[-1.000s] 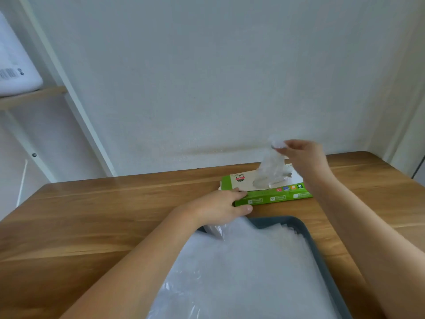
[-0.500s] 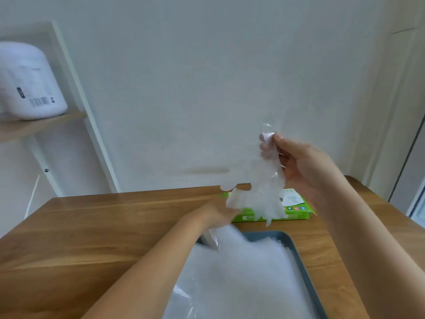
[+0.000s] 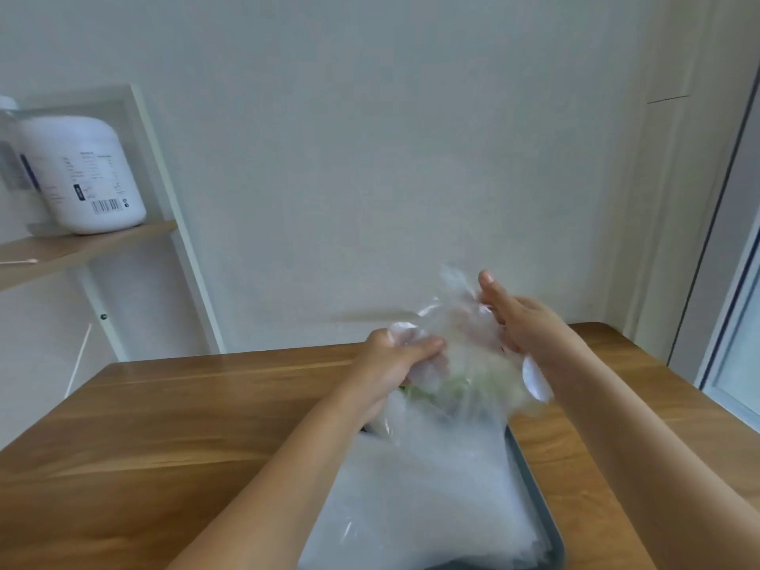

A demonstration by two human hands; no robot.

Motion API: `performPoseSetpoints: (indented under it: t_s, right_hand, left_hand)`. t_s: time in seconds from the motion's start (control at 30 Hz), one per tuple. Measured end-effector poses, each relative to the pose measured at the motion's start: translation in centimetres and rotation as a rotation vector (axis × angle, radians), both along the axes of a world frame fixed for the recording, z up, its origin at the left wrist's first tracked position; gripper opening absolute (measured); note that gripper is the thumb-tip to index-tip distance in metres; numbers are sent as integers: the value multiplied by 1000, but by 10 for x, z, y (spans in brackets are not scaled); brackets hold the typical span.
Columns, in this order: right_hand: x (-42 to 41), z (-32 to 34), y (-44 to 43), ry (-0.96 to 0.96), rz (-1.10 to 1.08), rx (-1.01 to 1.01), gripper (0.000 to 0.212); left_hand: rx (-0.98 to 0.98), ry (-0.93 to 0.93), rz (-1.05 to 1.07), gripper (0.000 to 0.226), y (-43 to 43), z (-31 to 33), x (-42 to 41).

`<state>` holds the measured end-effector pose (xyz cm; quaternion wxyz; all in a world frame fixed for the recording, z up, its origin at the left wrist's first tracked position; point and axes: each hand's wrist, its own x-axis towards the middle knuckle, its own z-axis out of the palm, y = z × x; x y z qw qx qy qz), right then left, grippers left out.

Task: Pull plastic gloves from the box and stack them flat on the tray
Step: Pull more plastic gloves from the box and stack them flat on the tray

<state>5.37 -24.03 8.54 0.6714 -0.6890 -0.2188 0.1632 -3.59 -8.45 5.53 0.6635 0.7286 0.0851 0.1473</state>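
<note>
Over the wooden table (image 3: 164, 425), above the far end of the tray (image 3: 530, 479), left hand (image 3: 395, 359) and right hand (image 3: 530, 327), apart, each grip an edge of the glove (image 3: 464, 335), seemingly weightless, limp, clingy, best held by opposite edges.

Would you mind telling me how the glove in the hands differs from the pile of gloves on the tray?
The glove hangs in the air, rumpled, between the left hand and the right hand; the pile lies flat on the tray. The glove is one thin, see-through sheet; the pile is layered and looks milky white. Both are clear plastic.
</note>
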Motion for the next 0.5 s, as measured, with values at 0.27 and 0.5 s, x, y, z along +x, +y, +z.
performPoseSetpoints:
  t_s: [0.27,0.5]
  right_hand:
    - [-18,-36,-29,233,167,122,30]
    - [-18,-48,-42,112,-157,-33,30]
  left_hand:
    - [-81,71,65,19,-5,-8,-18]
    - [116,56,193,41,-9,-18,-26]
